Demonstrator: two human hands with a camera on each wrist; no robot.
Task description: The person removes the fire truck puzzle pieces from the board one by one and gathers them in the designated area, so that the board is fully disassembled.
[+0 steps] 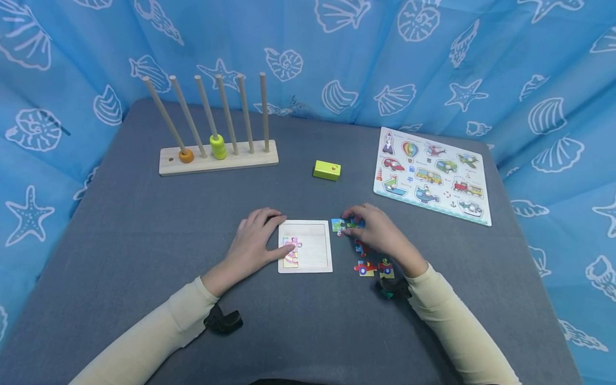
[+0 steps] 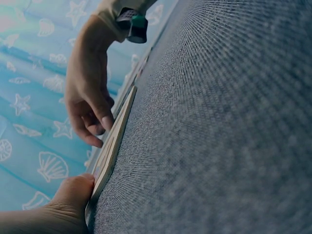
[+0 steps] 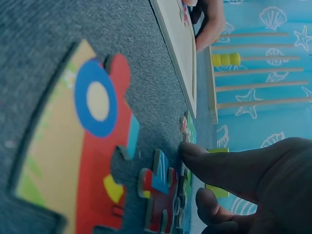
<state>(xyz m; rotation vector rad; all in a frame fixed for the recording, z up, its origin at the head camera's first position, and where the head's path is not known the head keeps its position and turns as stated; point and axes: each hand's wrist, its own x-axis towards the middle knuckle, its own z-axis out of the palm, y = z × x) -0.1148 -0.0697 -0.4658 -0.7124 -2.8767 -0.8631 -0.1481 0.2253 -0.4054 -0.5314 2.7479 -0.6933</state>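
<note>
In the head view a small square wooden puzzle tray (image 1: pixel 315 251) lies on the table with a few joined pink puzzle pieces (image 1: pixel 290 259) along its left side. My left hand (image 1: pixel 257 238) rests on it, thumb over the pink pieces and fingers at the upper left corner. Just right of the tray my right hand (image 1: pixel 372 229) pinches a green and blue puzzle piece (image 1: pixel 338 225) between thumb and fingers. Below that hand lie loose red vehicle pieces (image 1: pixel 366 268); one red piece with a blue wheel (image 3: pixel 97 156) looms large in the right wrist view.
A wooden peg rack (image 1: pixel 218 160) with orange and green beads stands at the back left. A lime-green block (image 1: pixel 326 170) sits behind the tray. At the back right lies a vehicle picture board (image 1: pixel 433 176). A blue shell-patterned curtain (image 1: pixel 308 59) surrounds the table.
</note>
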